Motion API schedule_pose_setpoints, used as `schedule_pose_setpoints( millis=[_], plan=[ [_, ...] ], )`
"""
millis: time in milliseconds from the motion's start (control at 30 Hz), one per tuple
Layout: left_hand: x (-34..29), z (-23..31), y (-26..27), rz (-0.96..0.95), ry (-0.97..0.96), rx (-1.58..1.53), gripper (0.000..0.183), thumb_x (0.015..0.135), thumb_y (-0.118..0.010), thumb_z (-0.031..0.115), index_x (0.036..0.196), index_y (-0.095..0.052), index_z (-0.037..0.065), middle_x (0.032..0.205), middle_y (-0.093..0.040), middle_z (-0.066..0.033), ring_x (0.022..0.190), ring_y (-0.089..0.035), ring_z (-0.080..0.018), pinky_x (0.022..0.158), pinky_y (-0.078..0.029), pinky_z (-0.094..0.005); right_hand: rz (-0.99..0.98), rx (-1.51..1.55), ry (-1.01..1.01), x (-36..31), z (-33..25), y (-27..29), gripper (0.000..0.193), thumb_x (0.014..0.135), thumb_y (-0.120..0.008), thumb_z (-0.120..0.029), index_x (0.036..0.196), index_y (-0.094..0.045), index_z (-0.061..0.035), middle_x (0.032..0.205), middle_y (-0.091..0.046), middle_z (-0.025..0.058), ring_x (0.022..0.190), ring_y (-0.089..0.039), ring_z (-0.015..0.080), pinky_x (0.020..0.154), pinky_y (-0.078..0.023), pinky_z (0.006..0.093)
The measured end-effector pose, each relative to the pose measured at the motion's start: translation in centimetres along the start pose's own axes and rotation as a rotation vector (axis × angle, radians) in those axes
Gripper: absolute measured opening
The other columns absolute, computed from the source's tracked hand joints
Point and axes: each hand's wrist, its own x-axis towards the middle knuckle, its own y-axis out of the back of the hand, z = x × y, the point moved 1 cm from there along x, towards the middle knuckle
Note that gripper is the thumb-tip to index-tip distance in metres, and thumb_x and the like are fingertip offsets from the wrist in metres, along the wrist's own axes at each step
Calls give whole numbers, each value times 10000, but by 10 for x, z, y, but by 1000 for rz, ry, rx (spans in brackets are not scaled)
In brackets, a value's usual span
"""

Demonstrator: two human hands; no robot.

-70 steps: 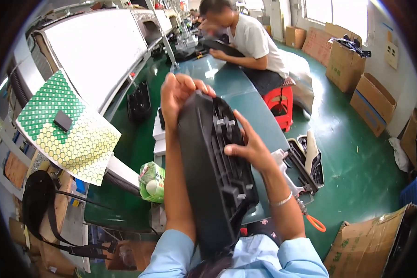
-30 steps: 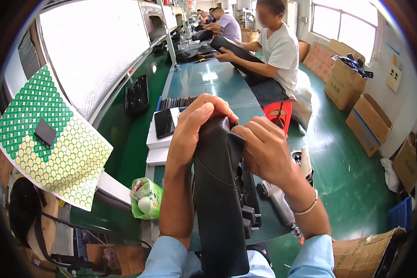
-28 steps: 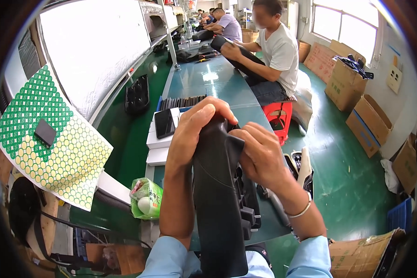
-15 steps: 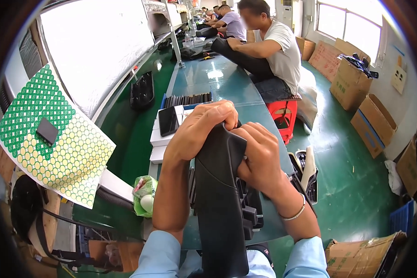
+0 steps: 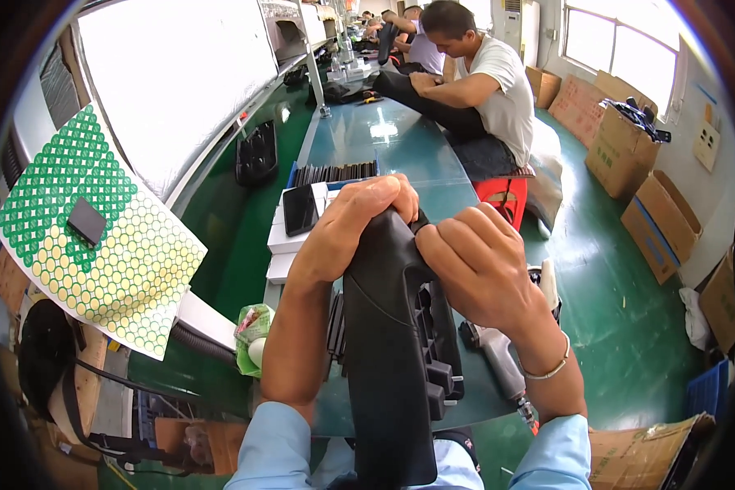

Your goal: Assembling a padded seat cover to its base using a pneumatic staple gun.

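A long black padded part, like a vehicle armrest or trim panel, stands tilted up in front of me. Its smooth leather-like covering faces me, and black plastic ribs and posts show along its right side. My left hand is wrapped over the top end, fingers closed on it. At the upper right edge my right hand is curled tight, knuckles up, apparently pinching the edge of the covering; its fingertips are hidden.
Beside my left forearm are a phone on white boxes, and a green bag. A grey hand tool lies near my right forearm. Ahead, a co-worker handles another black part. Cardboard boxes stand along the right wall.
My right hand has shifted right and turned its knuckles up. The flap of covering that jutted out at the right edge now lies round it, exposing the ribs. My left hand stays in place.
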Motion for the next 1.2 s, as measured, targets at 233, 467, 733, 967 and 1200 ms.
schedule_pose_setpoints(
  millis=[233,467,733,967,1200],
  plan=[
    [-6,-1,-9,116,-23,-120,461,984,-368,345,727,-527,-4,812,-508,-63,808,-459,-155,781,-354,-261,104,395,-304,-14,-15,-23,333,568,-589,86,887,-560,-4,756,-495,99,696,-507,285,638,-435,374],
    [0,6,-3,-13,101,60,459,981,-432,330,646,-484,20,754,-447,-18,714,-414,-91,673,-338,-233,125,467,-385,-14,-15,-28,266,628,-528,78,891,-556,53,789,-549,133,682,-518,271,622,-434,341],
    [0,15,-9,43,110,97,464,966,-476,323,618,-448,18,739,-421,-6,694,-399,-76,652,-327,-224,305,1704,-1169,-16,-43,-18,222,927,-529,-165,995,-579,40,1005,-543,42,970,-481,125,897,-354,250],
    [0,16,-12,31,110,52,444,970,-464,314,641,-447,16,754,-437,-12,723,-419,-87,681,-339,-224,381,1517,-1143,-17,-52,-10,226,911,-548,-153,835,-583,58,976,-527,56,1009,-452,135,890,-325,243],
    [-5,10,-8,28,-33,55,371,961,-469,287,710,-488,15,797,-487,-40,801,-459,-118,741,-355,-235,283,1091,-1083,-21,-41,-12,235,849,-588,-114,681,-535,41,755,-469,37,794,-439,132,708,-333,250]
  ],
)
